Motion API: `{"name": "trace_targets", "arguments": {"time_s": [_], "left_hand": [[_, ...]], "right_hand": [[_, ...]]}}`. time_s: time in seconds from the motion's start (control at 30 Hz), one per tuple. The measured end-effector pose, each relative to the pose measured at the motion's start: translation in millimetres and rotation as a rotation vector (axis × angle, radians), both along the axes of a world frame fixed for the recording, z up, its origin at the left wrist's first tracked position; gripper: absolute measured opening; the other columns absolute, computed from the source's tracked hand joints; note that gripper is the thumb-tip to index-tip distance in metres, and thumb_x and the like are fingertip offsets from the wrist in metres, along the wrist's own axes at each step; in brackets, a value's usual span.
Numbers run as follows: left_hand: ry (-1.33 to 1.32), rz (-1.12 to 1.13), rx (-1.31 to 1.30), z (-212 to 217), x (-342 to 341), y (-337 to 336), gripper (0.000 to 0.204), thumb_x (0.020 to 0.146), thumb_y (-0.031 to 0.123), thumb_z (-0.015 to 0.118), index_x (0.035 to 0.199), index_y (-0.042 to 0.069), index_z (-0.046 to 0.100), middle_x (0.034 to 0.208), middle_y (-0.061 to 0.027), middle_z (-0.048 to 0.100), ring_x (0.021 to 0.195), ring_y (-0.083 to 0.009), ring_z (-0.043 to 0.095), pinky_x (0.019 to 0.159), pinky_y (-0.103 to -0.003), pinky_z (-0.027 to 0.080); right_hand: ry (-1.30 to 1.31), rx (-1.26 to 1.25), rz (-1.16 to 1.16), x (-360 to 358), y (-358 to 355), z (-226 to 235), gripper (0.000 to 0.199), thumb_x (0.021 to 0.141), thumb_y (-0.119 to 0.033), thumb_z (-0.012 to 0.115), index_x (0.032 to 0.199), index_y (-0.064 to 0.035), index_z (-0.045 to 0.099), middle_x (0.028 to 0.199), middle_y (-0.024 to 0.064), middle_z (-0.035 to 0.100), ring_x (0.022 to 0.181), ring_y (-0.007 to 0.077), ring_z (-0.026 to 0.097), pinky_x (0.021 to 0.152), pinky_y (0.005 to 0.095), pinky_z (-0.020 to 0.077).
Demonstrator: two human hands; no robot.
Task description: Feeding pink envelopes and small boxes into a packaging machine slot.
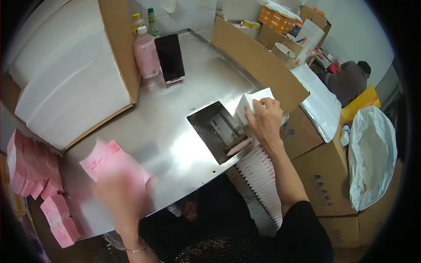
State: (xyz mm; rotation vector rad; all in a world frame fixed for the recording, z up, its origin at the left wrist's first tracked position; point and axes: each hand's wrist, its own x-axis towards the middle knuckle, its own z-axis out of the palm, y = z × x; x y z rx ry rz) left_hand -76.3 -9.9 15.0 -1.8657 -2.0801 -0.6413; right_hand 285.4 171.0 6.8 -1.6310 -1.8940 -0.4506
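Note:
My right hand [266,116] grips a small block of folded white paper [247,105] beside the rectangular opening [215,131] in the steel table. Its fingers curl over the top of the block. My left hand [116,193] is smeared by motion above the near left part of the table, so its fingers do not show clearly. Just beyond it lie pink printed paper pieces [98,160], and a pink blur partly covers that hand. Inside the opening, metal parts and a small red light show. Below my right wrist runs a long row of white packets with red marks [258,179].
Stacked pink packets [33,166] stand at the left edge. A carton of white sheets [74,83] fills the far left. A phone [170,59] leans near a pink bottle [147,52]. Cartons [322,175] and a white bag [372,153] stand right; a person [348,83] bends behind.

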Motion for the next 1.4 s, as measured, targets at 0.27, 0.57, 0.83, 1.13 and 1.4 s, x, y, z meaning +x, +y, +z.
{"name": "trace_targets", "arguments": {"time_s": [0.27, 0.57, 0.83, 1.13, 1.4], "left_hand": [[-0.188, -0.42, -0.011, -38, 87, 39, 0.018, 0.085, 0.013, 0.07, 0.099, 0.005, 0.062, 0.095, -0.0145, 0.053, 0.093, -0.0319, 0.051, 0.083, -0.046, 0.038], [-0.366, -0.64, -0.006, -48, 98, 47, 0.03, 0.079, 0.013, 0.072, 0.101, 0.0, 0.057, 0.115, -0.0229, 0.055, 0.107, -0.0392, 0.053, 0.08, -0.044, 0.045], [-0.204, -0.425, -0.033, -45, 105, 48, 0.082, 0.064, 0.035, 0.084, 0.135, 0.007, 0.053, 0.155, -0.0308, 0.031, 0.141, -0.0506, 0.031, 0.1, -0.06, 0.034], [-0.051, -0.392, -0.018, -41, 89, 41, 0.047, 0.079, 0.032, 0.07, 0.12, 0.011, 0.063, 0.129, -0.0179, 0.056, 0.115, -0.0381, 0.051, 0.09, -0.05, 0.038], [-0.034, -0.348, -0.063, -23, 103, 53, 0.049, 0.081, 0.045, 0.073, 0.113, 0.01, 0.065, 0.109, -0.016, 0.056, 0.096, -0.0328, 0.052, 0.079, -0.046, 0.038]], "right_hand": [[0.051, -0.025, -0.014, 6, 2, 6, 0.017, 0.086, -0.018, 0.065, 0.087, -0.0025, 0.073, 0.096, 0.0119, 0.061, 0.099, 0.0311, 0.055, 0.085, 0.0466, 0.043], [0.013, 0.075, 0.408, -28, -21, -12, 0.036, 0.083, 0.001, 0.057, 0.118, 0.0042, 0.061, 0.116, 0.0232, 0.063, 0.11, 0.0416, 0.061, 0.097, 0.0535, 0.0453], [-0.209, -0.297, 0.705, -107, -60, -42, 0.037, 0.08, -0.018, 0.064, 0.113, -0.001, 0.064, 0.102, 0.0167, 0.065, 0.097, 0.0324, 0.064, 0.108, 0.0669, 0.0314], [-0.142, 0.07, 0.256, -41, -44, 12, 0.022, 0.08, -0.01, 0.067, 0.099, 0.0014, 0.062, 0.09, 0.015, 0.057, 0.081, 0.0331, 0.057, 0.084, 0.0481, 0.0444], [-0.086, 0.026, -0.011, 9, 6, -3, 0.016, 0.087, -0.019, 0.066, 0.088, -0.0031, 0.067, 0.094, 0.0132, 0.06, 0.094, 0.0308, 0.056, 0.084, 0.0443, 0.0429]]}}
